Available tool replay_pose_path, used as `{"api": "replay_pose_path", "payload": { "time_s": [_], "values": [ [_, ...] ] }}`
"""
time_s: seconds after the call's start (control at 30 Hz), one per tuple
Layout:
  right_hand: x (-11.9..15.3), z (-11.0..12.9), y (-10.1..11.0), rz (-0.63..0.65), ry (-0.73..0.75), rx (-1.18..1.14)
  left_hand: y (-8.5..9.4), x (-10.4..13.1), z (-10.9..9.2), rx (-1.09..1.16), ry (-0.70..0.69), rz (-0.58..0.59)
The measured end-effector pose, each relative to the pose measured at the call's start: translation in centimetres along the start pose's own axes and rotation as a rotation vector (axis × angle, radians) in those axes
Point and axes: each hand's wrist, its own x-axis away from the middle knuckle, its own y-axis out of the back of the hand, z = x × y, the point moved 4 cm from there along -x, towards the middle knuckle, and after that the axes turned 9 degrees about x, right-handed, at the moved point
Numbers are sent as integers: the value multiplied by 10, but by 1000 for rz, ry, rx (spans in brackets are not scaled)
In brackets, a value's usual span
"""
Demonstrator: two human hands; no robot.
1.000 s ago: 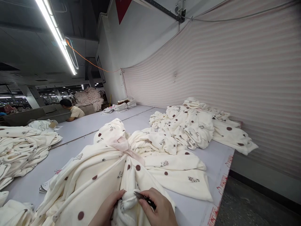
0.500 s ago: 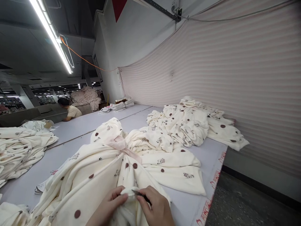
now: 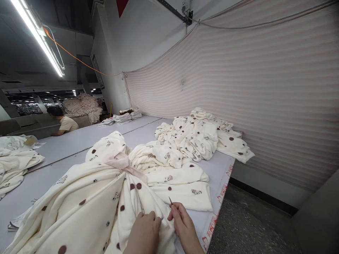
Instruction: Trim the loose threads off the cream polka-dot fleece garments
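Just fabric bundle [image 3: 87,208] under both grips.

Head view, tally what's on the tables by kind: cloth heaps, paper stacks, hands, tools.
Cloth heaps: 3, namely tied bundle, far heap, left heap
Paper stacks: 1 group
Hands: 2, left hand, right hand
Pointed tool: 1
Total: 7

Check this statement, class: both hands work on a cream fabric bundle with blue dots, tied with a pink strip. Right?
Not quite. The head view shows brown dots, not blue, on the cream fabric bundle. The pink strip ties it, and the left hand and right hand work on it.
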Motion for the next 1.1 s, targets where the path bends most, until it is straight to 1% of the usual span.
{"api": "replay_pose_path", "payload": {
  "time_s": [0.03, 0.1, 0.13, 0.17, 0.2, 0.23, 0.27, 0.3, 0.33, 0.4, 0.43, 0.47, 0.53, 0.6, 0.67, 0.73, 0.77, 0.83, 0.9, 0.93, 1.0, 1.1],
  "values": [
    [0, -5, 6, -10, -13, 8, 5, 2, 5, 9, -17, -8],
    [2, -19, 17, -34, -27, 36, 27, 13, 25, 144, -40, -52],
    [4, -28, 20, -47, -30, 59, 42, 21, 38, 362, -49, -111],
    [6, -36, 22, -55, -33, 89, 57, 29, 53, 635, 15, -156],
    [7, -43, 22, -56, -36, 123, 68, 36, 66, 863, 85, -170],
    [9, -48, 20, -46, -32, 156, 76, 41, 73, 1043, 111, -172],
    [10, -51, 16, -30, -19, 183, 80, 44, 74, 1083, 129, -145],
    [10, -52, 11, -11, 1, 201, 81, 43, 69, 1027, 134, -121],
    [9, -50, 7, 2, 26, 205, 79, 40, 61, 887, 124, -94],
    [7, -41, -1, 5, 83, 186, 64, 29, 37, 510, 95, -47],
    [5, -35, -5, 2, 110, 173, 54, 22, 24, 373, 70, -24],
    [4, -29, -8, -1, 136, 161, 44, 15, 14, 282, 58, -23],
    [4, -19, -14, -4, 189, 143, 30, 5, 2, 198, 45, -47],
    [7, -12, -21, -23, 242, 142, 24, 2, 4, 208, 57, -75],
    [13, -9, -27, -42, 301, 164, 24, 5, 14, 251, 74, -87],
    [18, -10, -33, -44, 328, 205, 29, 13, 26, 343, 94, -118],
    [20, -11, -34, -36, 322, 231, 32, 18, 32, 443, 98, -137],
    [23, -12, -37, 3, 282, 278, 39, 30, 43, 754, 103, -186],
    [23, -11, -37, 80, 236, 299, 43, 42, 54, 1088, 142, -220],
    [23, -8, -37, 123, 218, 293, 43, 47, 59, 1209, 174, -222],
    [24, 2, -36, 184, 219, 272, 42, 54, 69, 1367, 224, -229],
    [25, 23, -32, 190, 318, 287, 37, 59, 79, 1566, 201, -246]
  ]
}}
